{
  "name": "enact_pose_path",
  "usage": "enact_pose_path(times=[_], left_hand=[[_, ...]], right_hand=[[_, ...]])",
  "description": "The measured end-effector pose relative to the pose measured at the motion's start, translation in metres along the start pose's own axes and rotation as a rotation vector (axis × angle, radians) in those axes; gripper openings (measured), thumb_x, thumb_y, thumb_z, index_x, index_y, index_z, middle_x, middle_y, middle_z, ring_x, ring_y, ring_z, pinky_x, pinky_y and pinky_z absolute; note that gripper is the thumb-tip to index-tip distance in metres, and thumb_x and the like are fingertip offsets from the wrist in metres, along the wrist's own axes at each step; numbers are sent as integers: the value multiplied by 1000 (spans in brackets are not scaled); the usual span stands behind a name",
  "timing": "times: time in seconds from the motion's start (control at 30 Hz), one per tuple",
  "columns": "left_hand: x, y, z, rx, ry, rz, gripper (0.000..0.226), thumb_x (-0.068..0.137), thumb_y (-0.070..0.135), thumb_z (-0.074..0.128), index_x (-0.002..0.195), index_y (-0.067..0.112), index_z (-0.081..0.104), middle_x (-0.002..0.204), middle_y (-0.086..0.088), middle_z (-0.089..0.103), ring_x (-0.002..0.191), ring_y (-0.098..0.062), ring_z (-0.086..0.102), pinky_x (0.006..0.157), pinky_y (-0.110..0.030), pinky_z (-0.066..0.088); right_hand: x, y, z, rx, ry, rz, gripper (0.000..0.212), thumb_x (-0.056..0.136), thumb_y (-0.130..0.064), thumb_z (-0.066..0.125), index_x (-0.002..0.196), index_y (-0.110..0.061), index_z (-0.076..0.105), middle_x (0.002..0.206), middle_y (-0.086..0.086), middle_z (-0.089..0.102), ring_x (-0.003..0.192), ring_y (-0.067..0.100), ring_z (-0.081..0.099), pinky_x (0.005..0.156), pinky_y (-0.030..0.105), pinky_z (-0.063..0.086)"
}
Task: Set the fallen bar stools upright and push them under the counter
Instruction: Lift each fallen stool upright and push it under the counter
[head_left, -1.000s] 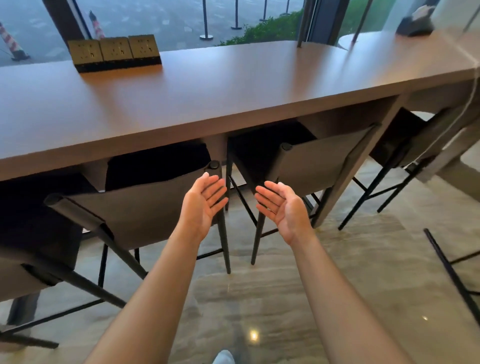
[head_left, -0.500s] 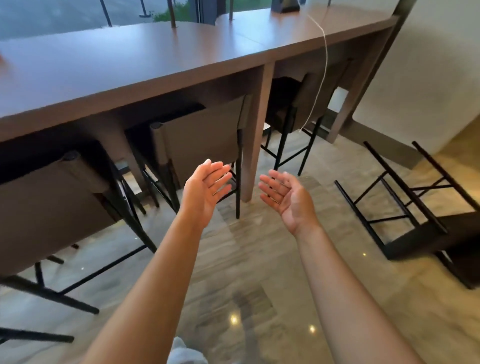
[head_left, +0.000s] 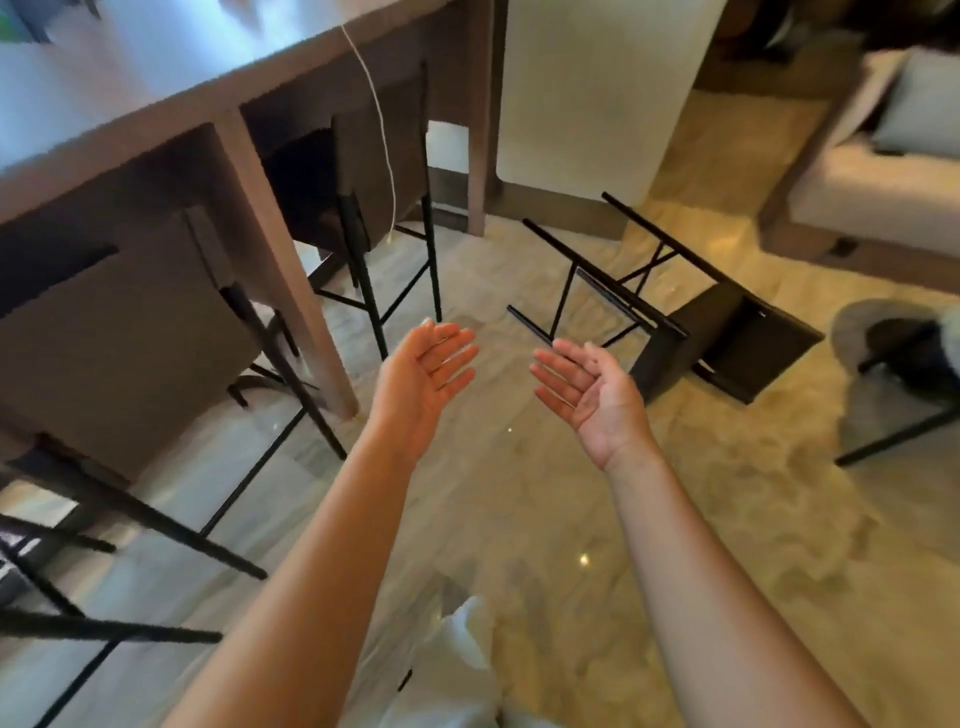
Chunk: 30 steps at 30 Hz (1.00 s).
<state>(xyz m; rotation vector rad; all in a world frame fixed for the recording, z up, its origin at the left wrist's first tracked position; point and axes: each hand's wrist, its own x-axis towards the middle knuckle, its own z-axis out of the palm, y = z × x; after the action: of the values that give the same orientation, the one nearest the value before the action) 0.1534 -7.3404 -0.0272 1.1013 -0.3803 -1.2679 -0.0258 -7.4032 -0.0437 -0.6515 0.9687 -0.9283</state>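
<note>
Left hand (head_left: 423, 371), right hand (head_left: 587, 395) held out, empty, fingers loose, likely ready to grab. Fallen stool (head_left: 727, 343) lies on side on floor, near right hand, not touched. Other stools (head_left: 363, 171) tucked under bench (head_left: 156, 93).

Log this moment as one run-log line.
left hand: open, empty | right hand: open, empty | fallen bar stool: lying on its side, untouched | counter: upright stools beneath

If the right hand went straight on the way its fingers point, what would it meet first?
Probably the nearest leg of the fallen stool, just ahead; depth is unclear, so the right hand may pass above it.
</note>
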Motion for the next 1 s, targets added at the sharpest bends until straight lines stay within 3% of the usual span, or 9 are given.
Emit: enact_pose_path(times=[0.17,0.53,0.8,1.0], left_hand=[[66,-12,71,61,-157,-79,32,99,35,44,106,12,65,110,-7,72,110,-25,65,95,-40,50],[153,-55,196,212,-409,-203,32,99,36,45,108,13,66,109,-5,73,104,-20,68,89,-35,52],[181,-119,294,205,-501,-289,35,99,35,45,116,10,63,112,-6,72,105,-19,68,85,-33,51],[186,-170,383,183,-477,-297,37,99,35,45,119,10,62,111,-5,72,106,-19,68,95,-38,50]], right_hand=[[36,-41,-48,24,170,-87,39,102,-33,37,120,-9,61,109,11,73,103,25,69,88,37,54],[80,-99,-140,168,450,-211,39,102,-32,38,121,-7,61,109,13,73,102,27,69,88,39,54],[98,-145,-235,272,516,-220,40,101,-31,40,121,-5,61,109,15,72,103,28,68,95,42,51],[108,-200,-322,246,515,-197,39,101,-32,39,119,-5,61,110,14,72,104,28,68,86,39,54]])
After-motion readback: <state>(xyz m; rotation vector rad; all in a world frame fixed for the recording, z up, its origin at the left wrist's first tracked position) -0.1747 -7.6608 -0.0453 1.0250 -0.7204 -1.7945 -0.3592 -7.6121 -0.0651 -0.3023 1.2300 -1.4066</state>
